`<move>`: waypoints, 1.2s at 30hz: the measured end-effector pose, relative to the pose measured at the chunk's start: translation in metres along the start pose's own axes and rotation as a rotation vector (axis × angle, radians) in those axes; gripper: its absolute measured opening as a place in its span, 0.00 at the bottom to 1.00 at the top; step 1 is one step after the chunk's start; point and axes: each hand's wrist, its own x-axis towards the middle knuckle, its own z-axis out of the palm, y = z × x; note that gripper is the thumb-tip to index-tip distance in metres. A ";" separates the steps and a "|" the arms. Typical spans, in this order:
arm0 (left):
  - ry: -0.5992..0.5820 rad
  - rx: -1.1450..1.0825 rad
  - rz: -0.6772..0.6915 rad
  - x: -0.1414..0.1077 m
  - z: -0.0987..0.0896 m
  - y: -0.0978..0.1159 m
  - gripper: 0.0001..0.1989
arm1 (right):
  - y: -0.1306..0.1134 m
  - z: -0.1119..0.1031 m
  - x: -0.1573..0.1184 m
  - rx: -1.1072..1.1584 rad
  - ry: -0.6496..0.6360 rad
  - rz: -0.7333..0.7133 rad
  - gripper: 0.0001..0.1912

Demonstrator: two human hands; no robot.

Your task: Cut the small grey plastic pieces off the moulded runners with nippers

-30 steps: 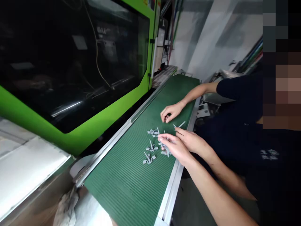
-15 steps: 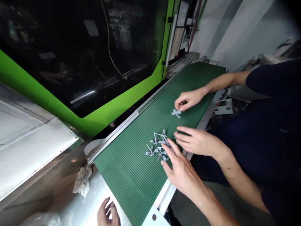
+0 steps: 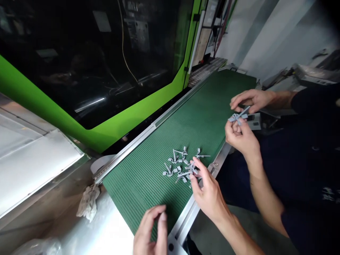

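My right hand (image 3: pixel 211 189) is at the near-right edge of a pile of small grey plastic parts (image 3: pixel 170 173) on the green conveyor belt (image 3: pixel 143 184). Its thumb and fingers close around one grey plastic part (image 3: pixel 191 170), partly hidden by the fingers. Low in the view, my left hand (image 3: pixel 150 232) hovers over the belt's near end, loosely curled with thumb and fingers apart and nothing between them. Another grey part (image 3: pixel 203 156) lies a little apart from the pile, toward the belt's right rail.
A co-worker in dark clothing on the right holds a grey part (image 3: pixel 238 117) in both hands (image 3: pixel 243 136). A green-framed machine (image 3: pixel 148 101) with a dark window lines the left. A metal rail (image 3: pixel 186 221) edges the belt; a crumpled cloth (image 3: pixel 89 203) lies at lower left.
My left hand has moved up and right over the belt. My right hand has closed around a part. The co-worker's hands have come together, lifting a part off the belt.
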 end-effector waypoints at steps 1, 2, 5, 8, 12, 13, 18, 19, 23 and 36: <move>-0.072 -0.020 0.022 0.006 0.009 0.007 0.11 | 0.000 0.001 0.000 0.025 -0.010 0.025 0.30; -0.132 -0.023 0.034 0.013 0.017 0.014 0.12 | 0.000 0.001 -0.001 0.046 -0.022 0.045 0.32; -0.239 0.050 0.044 0.032 0.036 0.025 0.20 | 0.002 0.003 -0.003 0.093 -0.062 0.070 0.34; -0.314 0.130 0.049 0.046 0.049 0.022 0.19 | 0.006 0.003 -0.003 0.119 -0.082 0.075 0.34; -0.309 0.086 0.029 0.050 0.058 0.010 0.15 | 0.011 0.000 0.000 0.146 -0.104 0.096 0.33; -0.284 0.064 0.024 0.048 0.059 0.008 0.15 | 0.012 0.000 0.002 0.149 -0.111 0.090 0.33; -0.162 -0.018 -0.028 0.036 0.059 0.000 0.13 | 0.009 -0.002 0.011 0.074 -0.132 -0.010 0.27; -0.144 -0.035 -0.054 0.034 0.059 -0.002 0.13 | 0.008 -0.002 0.011 0.054 -0.134 -0.025 0.27; -0.088 -0.125 -0.184 0.031 0.059 -0.006 0.14 | 0.007 -0.008 0.003 -0.007 -0.116 -0.027 0.25; -0.143 -0.391 -0.511 0.046 0.047 0.001 0.18 | 0.004 -0.007 -0.009 0.179 0.057 0.273 0.09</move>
